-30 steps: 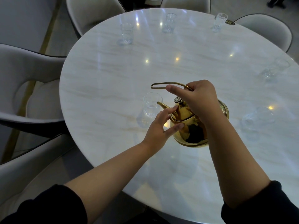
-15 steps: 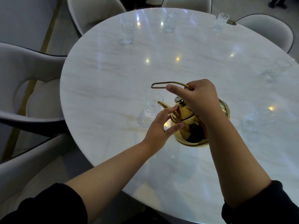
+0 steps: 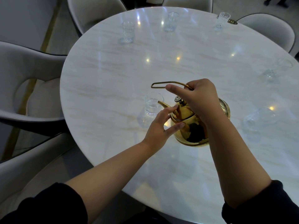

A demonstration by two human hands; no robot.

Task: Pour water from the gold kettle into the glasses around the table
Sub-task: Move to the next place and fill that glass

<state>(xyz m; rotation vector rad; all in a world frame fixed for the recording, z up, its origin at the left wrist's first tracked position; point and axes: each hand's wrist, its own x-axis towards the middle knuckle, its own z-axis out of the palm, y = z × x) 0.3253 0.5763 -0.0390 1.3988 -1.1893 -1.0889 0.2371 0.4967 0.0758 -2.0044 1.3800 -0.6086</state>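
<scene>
The right hand [image 3: 200,101] is gripping the thin looped handle of the shiny gold metal kettle [image 3: 189,126], fingers closed round it, tilting the kettle so its spout is reaching over the rim of the nearest clear drinking glass [image 3: 152,105], at nine o'clock from the kettle. The left hand [image 3: 160,126] is lying open against the kettle's lid and side, fingers spread. The kettle is sitting near six o'clock on the round white marble counter [image 3: 113,81]. Other clear glasses are standing around the edge, one at eleven o'clock [image 3: 127,32], one at twelve [image 3: 171,21], one at one [image 3: 222,20].
</scene>
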